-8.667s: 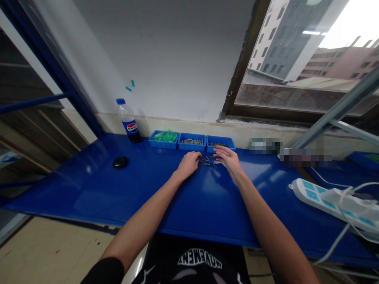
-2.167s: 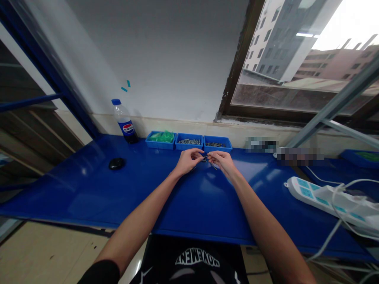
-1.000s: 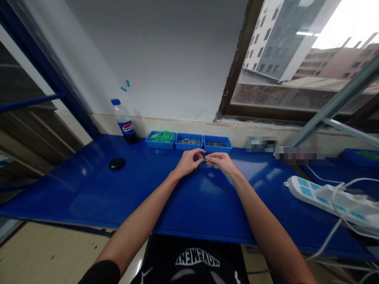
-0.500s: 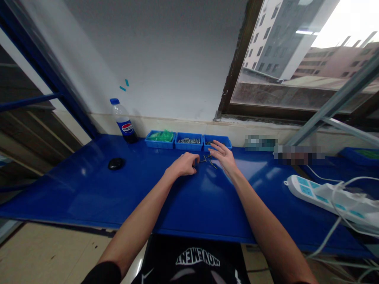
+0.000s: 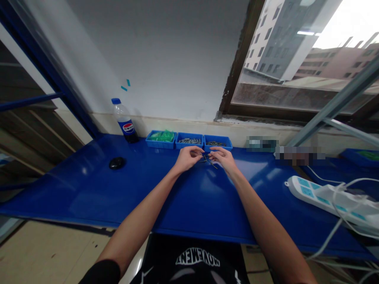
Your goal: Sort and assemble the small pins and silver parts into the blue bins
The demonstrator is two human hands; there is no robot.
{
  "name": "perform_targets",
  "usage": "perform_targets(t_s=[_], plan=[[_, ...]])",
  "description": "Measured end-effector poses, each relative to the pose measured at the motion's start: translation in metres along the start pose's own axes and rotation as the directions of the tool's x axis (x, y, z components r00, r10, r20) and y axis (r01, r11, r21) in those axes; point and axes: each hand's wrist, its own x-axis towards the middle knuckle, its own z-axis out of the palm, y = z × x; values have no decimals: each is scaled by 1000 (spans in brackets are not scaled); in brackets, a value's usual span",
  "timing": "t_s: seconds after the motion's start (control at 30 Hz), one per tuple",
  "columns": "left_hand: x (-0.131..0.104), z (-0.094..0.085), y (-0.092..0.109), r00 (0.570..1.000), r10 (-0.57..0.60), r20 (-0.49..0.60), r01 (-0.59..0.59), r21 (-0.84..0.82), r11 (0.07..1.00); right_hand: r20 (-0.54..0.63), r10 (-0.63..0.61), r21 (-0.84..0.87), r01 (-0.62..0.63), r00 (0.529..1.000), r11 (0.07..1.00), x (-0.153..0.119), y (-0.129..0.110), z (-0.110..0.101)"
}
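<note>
Left hand [image 5: 188, 158]: now nearer your other hand, fingers curved; can't tell if gripping.
Right hand [image 5: 223, 159]: your earlier spread fingers now curl; grip also unclear.
Metal pins [image 5: 214, 165]: between your hands, near side of right tray [image 5: 227, 148].

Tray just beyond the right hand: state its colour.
The tray is blue, seen best in the head view, the only one.

Pepsi-labelled bottle [image 5: 128, 128] upright at back left of the blue table [image 5: 118, 201], blue cap on, dark liquid low inside. Black rounded object [image 5: 117, 163] in front of it. Two teal strips [image 5: 128, 83] on wall [image 5: 177, 59]. Right side: white power strip [image 5: 308, 192], white cables [image 5: 328, 238] over it, metal bar [image 5: 328, 104] slanting past brown-framed window [image 5: 266, 94], buildings [image 5: 275, 47] outside. Two items behind pixelated, can't identify.
</note>
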Motion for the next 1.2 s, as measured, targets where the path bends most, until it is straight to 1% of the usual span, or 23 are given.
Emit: perform_targets(t_s=[0.1,0.23,0.37,0.53,0.6,0.63,0.7,0.73,0.77,0.8,0.83,0.87,0.93,1.0,1.07,1.2], plan=[[1,2,-4,996,-80,-47,73,-125,989,87,70,8,-71,994,997,-3,-3,3],[-1,6,-8,984,-169,-49,152,-251,956,168,108,124,-130,980,984,-9,-7,6],[-2,10,-8,979,-198,-42,177,-300,937,172,125,194,-158,977,968,-11,-7,6],[-3,14,-9,981,-190,-41,169,-304,938,209,184,173,-221,960,960,-11,-5,4],[-4,14,-8,984,-175,-41,161,-235,959,199,183,175,-219,963,960,-9,-4,3],[-5,14,-8,986,-161,-54,150,-168,974,177,177,174,-208,968,963,-8,-3,2],[-6,13,-7,990,-101,-94,105,40,994,101,147,172,-163,984,972,-5,-1,2],[-7,12,-7,993,-53,-103,70,164,984,57,117,179,-125,992,976,-3,-1,1],[-8,12,-7,996,-1,-87,26,284,958,18,78,194,-80,997,978,-1,0,2],[-9,11,-8,998,49,-43,-29,384,923,-10,37,214,-34,999,976,0,1,2],[-10,11,-9,995,92,25,-93,458,884,-26,-2,237,8,1000,971,1,1,2],[-11,12,-10,987,122,105,-159,504,849,-32,-35,257,42,999,966,2,1,2],[-12,13,-13,958,146,248,-262,540,800,-28,-71,272,76,997,959,3,2,1],[-12,14,-15,939,130,318,-297,559,774,-27,-72,265,77,997,961,3,2,-1],[-11,14,-15,943,94,319,-276,593,757,-29,-59,254,64,998,965,2,0,-3],[-11,11,-15,963,47,265,-219,670,710,-29,-33,242,39,999,970,0,-3,-5]])
